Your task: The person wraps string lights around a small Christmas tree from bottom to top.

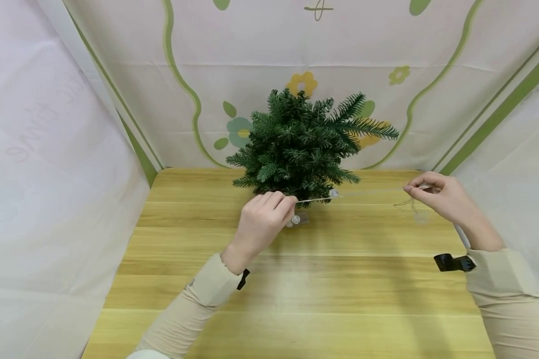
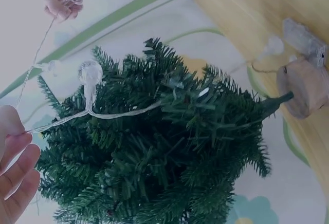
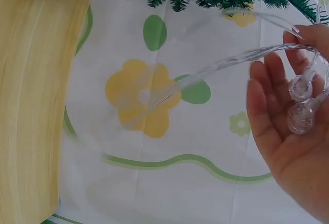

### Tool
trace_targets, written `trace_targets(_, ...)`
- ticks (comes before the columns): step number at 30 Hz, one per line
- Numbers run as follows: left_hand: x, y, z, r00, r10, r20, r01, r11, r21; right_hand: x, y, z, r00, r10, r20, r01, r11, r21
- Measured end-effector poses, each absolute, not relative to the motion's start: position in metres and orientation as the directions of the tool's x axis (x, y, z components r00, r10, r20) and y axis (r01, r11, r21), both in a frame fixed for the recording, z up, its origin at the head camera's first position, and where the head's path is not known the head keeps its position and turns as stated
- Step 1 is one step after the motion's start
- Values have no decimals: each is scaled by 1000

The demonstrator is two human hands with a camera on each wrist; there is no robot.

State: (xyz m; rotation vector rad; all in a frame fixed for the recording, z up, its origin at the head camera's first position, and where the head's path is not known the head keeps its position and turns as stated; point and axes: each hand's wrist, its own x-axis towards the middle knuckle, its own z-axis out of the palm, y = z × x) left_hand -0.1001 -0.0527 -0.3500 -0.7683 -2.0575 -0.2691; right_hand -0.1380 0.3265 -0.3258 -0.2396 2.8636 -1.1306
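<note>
A small artificial fir tree (image 1: 296, 139) stands on the table with a clear string of lights running over its foliage. My left hand (image 1: 265, 215) pinches the transparent wire between thumb and forefinger, in front of the lower branches. A round clear bulb (image 2: 90, 74) hangs on the wire against the needles. Out to the right, my right hand (image 1: 446, 198) pinches another stretch of the string, drawn nearly straight between both hands. In the right wrist view, two clear bulbs (image 3: 300, 117) lie by that palm, and a loose loop of wire trails from the fingers.
The tree's round wooden base (image 2: 302, 88) rests on the wooden table (image 1: 296, 299), with a transparent battery box (image 2: 304, 40) beside it. Fabric walls (image 1: 319, 45) printed with flowers and green lines rise behind and at both sides.
</note>
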Motion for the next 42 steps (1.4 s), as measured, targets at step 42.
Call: trace_targets(42, -98, -46, -354, -377, 557, 740, 697, 697, -169, -132, 314, -315, -879, -133, 459, -337, 853, -398)
